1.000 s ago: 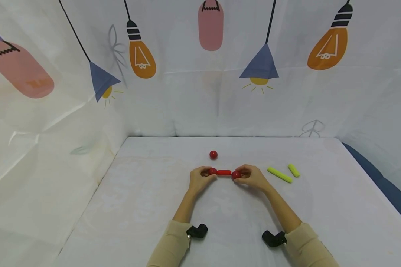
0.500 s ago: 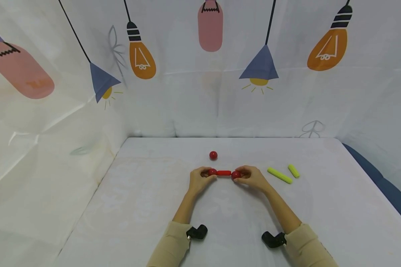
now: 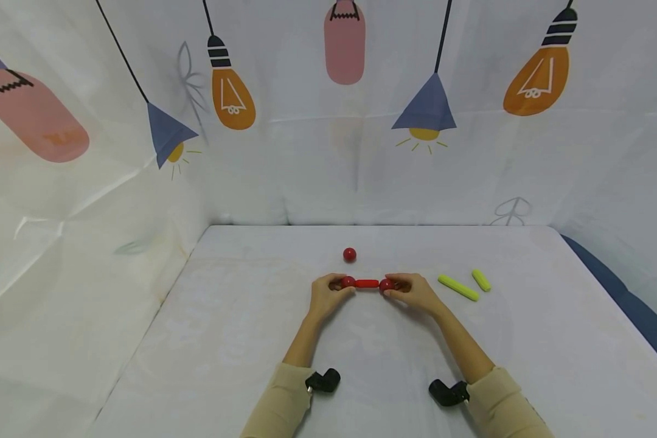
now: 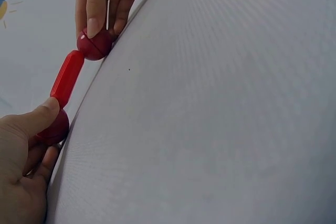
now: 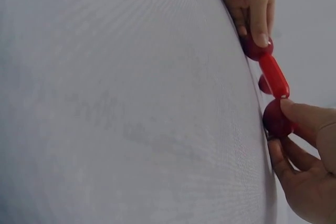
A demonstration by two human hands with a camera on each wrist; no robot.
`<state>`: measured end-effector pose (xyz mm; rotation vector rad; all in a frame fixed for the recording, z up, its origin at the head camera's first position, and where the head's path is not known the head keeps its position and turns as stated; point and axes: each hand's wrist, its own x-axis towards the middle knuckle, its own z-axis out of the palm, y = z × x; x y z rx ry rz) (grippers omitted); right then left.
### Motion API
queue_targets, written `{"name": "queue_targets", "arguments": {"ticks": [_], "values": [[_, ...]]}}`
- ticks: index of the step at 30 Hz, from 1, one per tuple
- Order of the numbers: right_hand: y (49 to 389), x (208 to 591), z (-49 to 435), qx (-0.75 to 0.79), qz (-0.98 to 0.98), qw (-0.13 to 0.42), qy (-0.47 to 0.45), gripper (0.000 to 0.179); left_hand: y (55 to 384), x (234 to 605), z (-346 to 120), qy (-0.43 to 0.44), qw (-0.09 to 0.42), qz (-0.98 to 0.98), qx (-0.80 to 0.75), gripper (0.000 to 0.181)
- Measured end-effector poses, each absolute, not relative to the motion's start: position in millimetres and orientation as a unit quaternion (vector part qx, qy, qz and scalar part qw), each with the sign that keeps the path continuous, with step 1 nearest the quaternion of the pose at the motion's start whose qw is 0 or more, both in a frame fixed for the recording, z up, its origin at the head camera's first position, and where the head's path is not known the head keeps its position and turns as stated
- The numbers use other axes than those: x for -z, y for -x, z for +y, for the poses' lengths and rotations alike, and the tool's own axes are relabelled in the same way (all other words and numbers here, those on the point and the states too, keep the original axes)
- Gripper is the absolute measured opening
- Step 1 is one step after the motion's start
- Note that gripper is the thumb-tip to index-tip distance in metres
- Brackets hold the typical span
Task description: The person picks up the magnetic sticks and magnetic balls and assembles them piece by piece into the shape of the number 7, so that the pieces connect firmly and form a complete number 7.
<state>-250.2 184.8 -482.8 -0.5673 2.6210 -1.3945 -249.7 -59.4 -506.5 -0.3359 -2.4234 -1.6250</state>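
Note:
My left hand (image 3: 326,295) pinches a dark red ball (image 4: 55,128) between thumb and fingers. A short bright red rod (image 3: 367,283) with faceted sides runs from that ball to a second dark red ball (image 5: 276,117). My right hand (image 3: 414,292) pinches this second ball, thumb on the near side. Ball, rod and ball lie in one line, low over the white table. In the right wrist view, the rod's end comes right up to the right ball. Both thumbs sit near the rod's ends.
A third red ball (image 3: 350,255) lies on the white table (image 3: 241,340) beyond the hands. To the right are a longer yellow-green rod (image 3: 458,287) and a shorter yellow-green rod (image 3: 481,280). A patterned white curtain (image 3: 306,164) hangs behind the table's far edge.
The ball in my right hand has shifted very slightly, more into line with the rod. My left hand, the loose ball and the yellow-green rods stay where they were.

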Motion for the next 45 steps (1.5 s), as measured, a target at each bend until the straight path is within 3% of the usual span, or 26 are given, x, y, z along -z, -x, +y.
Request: {"name": "queue_targets", "arguments": {"ticks": [20,45], "values": [[250.1,482.8,183.6,0.457,0.87,0.054,0.177,0.049,249.4,508.8,-58.4,0.116,0.112,-0.813,0.56,0.035],[250.0,485.2,183.2,0.48,0.858,0.049,0.177,0.041,250.1,514.2,-58.6,0.122,0.11,-0.814,0.558,0.037]]}}
